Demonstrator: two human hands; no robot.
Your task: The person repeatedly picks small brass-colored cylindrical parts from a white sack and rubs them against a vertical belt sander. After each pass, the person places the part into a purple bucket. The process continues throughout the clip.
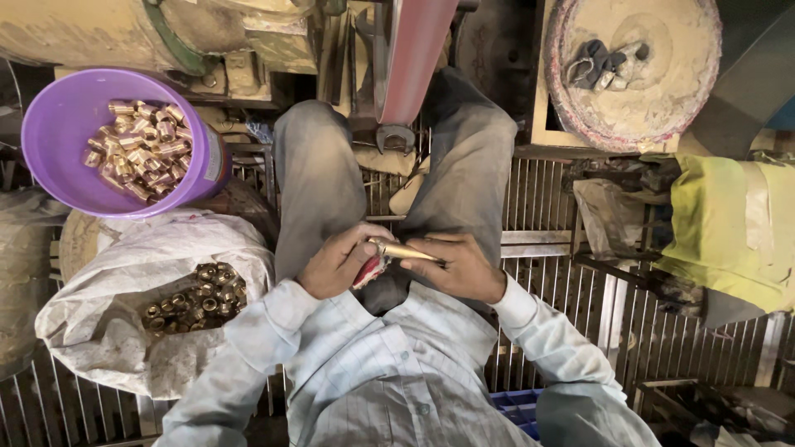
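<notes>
Between both hands' grip (396,258), brass rod (406,251)

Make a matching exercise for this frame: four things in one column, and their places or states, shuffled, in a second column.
Things:
1. purple tub
2. white sack
3. brass rod
4. yellow-green cloth

Places or states:
A. draped at the far right
B. held across the lap by the left hand and right hand
C. upper left, holding shiny brass fittings
D. lying open at lower left, with darker brass fittings inside

Pairs: 1-C, 2-D, 3-B, 4-A
</notes>
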